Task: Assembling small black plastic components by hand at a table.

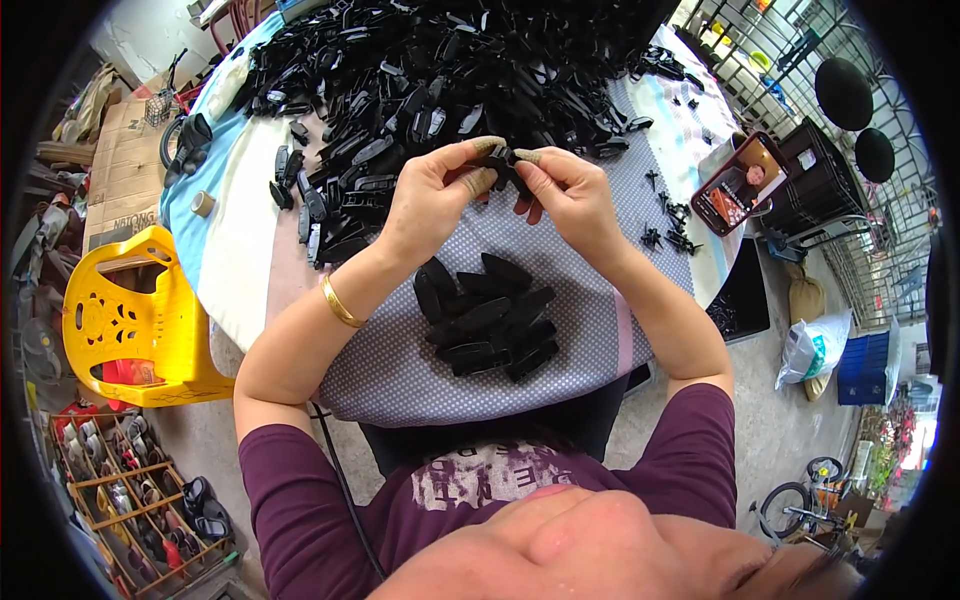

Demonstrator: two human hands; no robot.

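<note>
Over the middle of the cloth-covered table (290,370), my left hand (435,198) and my right hand (575,195) meet fingertip to fingertip. Between them is a small black plastic piece (503,160), pinched from both sides; its exact form is mostly hidden by the fingers. Tan coverings wrap some of my fingertips. Just beyond the hands rises a large heap of loose black plastic parts (420,95). Closer to me, below the hands, lies a small pile of long, dark, pointed-oval pieces (485,322). Small black spiky pieces (678,225) are scattered right of my right hand.
A phone (742,183) with a lit screen stands at the table's right edge. A small tape roll (202,203) sits on the left side. Beside the table are a yellow plastic chair (150,380), a black bin (815,180) and a shoe rack (120,500).
</note>
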